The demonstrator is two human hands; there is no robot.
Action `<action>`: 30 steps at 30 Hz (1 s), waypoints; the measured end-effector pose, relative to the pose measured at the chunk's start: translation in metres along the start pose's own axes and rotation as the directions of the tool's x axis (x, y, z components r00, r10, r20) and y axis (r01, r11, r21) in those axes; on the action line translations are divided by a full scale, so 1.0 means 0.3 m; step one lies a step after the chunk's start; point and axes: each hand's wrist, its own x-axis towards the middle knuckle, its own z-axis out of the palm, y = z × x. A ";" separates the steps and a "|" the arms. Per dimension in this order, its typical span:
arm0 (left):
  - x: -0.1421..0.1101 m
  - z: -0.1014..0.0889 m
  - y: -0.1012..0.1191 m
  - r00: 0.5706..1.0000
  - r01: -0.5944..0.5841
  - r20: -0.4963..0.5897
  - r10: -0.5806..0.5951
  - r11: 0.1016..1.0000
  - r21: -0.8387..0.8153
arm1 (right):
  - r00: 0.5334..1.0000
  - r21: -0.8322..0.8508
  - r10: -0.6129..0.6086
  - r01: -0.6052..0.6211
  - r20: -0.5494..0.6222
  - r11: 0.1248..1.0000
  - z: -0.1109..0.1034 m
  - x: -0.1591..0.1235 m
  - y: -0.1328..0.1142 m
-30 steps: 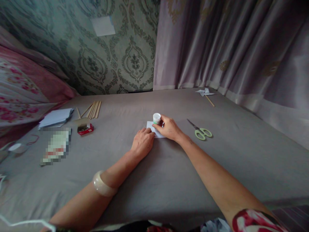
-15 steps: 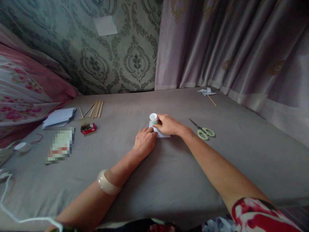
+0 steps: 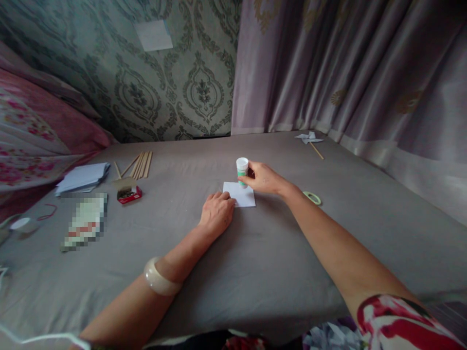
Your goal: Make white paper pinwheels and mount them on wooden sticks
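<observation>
Head view: right hand (image 3: 268, 179) is closed around the bottle (image 3: 242, 167), probably light and stiff, best held mid-body from 3 o'clock; left hand (image 3: 218, 214) touches paper (image 3: 248, 197), finger grip unclear.

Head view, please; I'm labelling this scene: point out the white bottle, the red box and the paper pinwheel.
White bottle (image 3: 242, 172): head view, on the green label on its side.
Red box (image 3: 134, 196): head view, on its red outer side.
Paper pinwheel (image 3: 310, 138): head view, near the middle of its blades.
</observation>
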 end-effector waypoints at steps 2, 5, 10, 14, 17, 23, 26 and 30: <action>0.001 0.001 0.001 1.000 -0.005 -0.001 0.005 1.000 0.002 | 0.991 0.035 0.080 -0.077 -0.103 0.996 0.003 -0.009 0.007; 0.000 0.006 0.001 1.000 -0.006 -0.005 0.006 1.000 0.009 | 0.988 0.053 0.112 -0.107 -0.104 0.993 0.029 -0.028 0.008; -0.003 0.015 -0.002 1.000 -0.017 -0.009 0.018 0.999 0.032 | 0.998 0.035 0.047 -0.045 -0.041 0.998 0.082 -0.045 -0.008; -0.003 0.019 -0.005 1.000 -0.025 -0.015 0.026 0.999 0.042 | 0.999 0.032 0.011 -0.010 -0.037 0.999 0.105 -0.037 -0.008; -0.001 0.015 -0.005 0.999 -0.033 -0.011 0.033 0.999 0.041 | 0.998 0.017 0.004 -0.003 -0.066 1.000 0.112 -0.031 0.001; -0.001 0.002 0.000 1.000 -0.028 0.001 0.028 0.999 0.031 | 0.998 -0.039 -0.015 0.013 -0.062 0.999 0.088 -0.037 -0.003; -0.002 0.002 0.000 0.999 -0.034 0.002 0.034 0.999 0.035 | 0.999 -0.028 -0.011 0.010 -0.053 1.000 0.088 -0.039 -0.010; -0.003 0.000 0.000 0.999 -0.032 0.012 0.031 0.999 0.043 | 0.997 -0.013 0.006 -0.007 -0.081 1.000 0.103 -0.033 -0.004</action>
